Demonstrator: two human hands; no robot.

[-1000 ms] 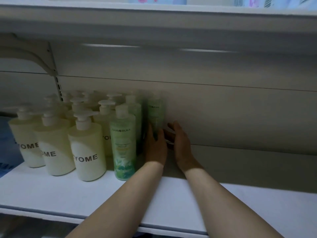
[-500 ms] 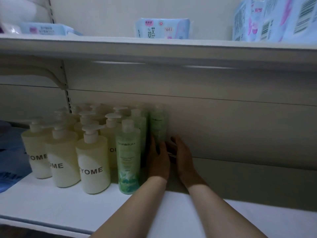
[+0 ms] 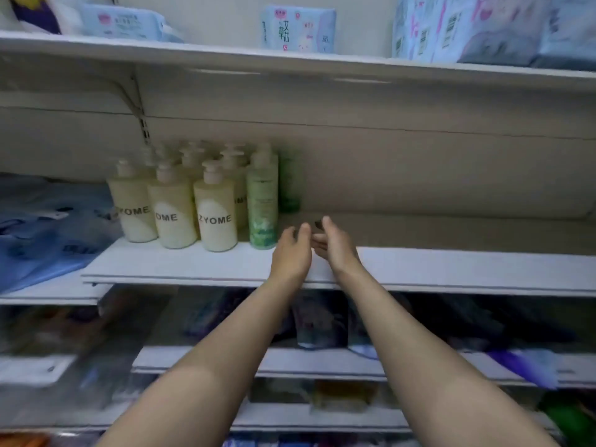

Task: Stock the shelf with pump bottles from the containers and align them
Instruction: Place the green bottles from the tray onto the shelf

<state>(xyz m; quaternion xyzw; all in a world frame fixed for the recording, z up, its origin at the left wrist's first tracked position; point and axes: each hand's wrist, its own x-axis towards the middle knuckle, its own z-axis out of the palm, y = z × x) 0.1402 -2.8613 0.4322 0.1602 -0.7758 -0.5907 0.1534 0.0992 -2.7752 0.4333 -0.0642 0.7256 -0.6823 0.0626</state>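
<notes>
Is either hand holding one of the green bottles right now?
No: the left hand and right hand hang open and empty over the white shelf, apart from the front green plastic bottle.

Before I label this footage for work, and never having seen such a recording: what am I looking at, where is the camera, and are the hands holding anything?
The camera sits on a person's head, looking forward and down at store shelving. The two bare arms are that person's own. On the white shelf stand cream ZYOME pump bottles, then a light green bottle, with a darker green bottle behind it. The left hand and right hand hover close together over the shelf, fingers relaxed, holding nothing. Pale blue packets lie on the shelf above.
</notes>
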